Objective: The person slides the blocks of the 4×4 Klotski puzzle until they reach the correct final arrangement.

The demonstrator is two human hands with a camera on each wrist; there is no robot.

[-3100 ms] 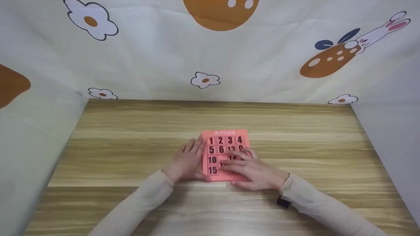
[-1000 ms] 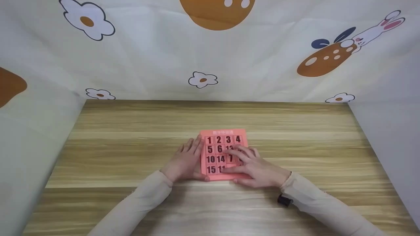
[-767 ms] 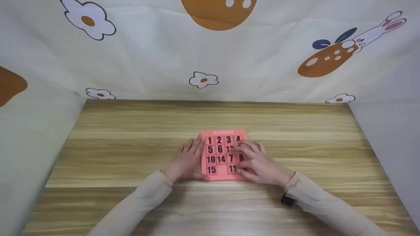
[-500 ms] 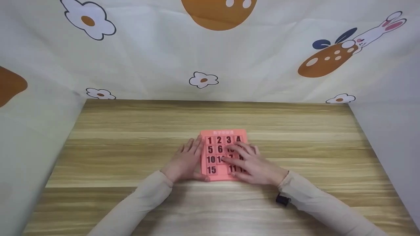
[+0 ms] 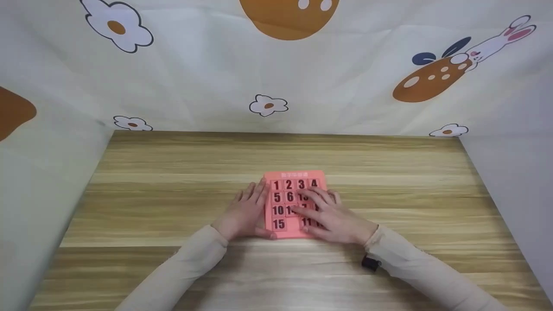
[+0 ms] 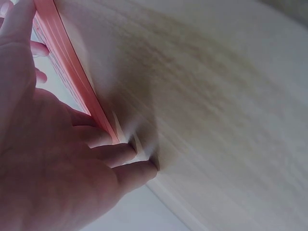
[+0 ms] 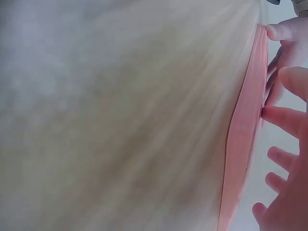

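A pink sliding number puzzle (image 5: 295,174) lies flat on the wooden table. My left hand (image 5: 243,216) rests along its left edge, fingers extended and thumb at the near left corner; the left wrist view shows fingers beside the puzzle's side wall (image 6: 72,57). Over the right half spreads my right hand (image 5: 339,220), its index fingertip on tile 14 (image 5: 288,211) and its thumb by tile 11 (image 5: 306,222). Between tile 15 (image 5: 279,224) and tile 11 is the vacant slot (image 5: 292,223). Fingers partly cover several right-hand tiles.
The wood-grain table (image 5: 173,172) extends around the puzzle. A pale printed cloth (image 5: 194,86) stands behind it and along both sides. A black object (image 5: 370,262) sits at the right wrist, below the sleeve.
Tile 14 went from the third column to the second, with 7 beside it. Tile 11 slid right along the bottom row. The right index finger then settled on 14; the left hand stayed put.
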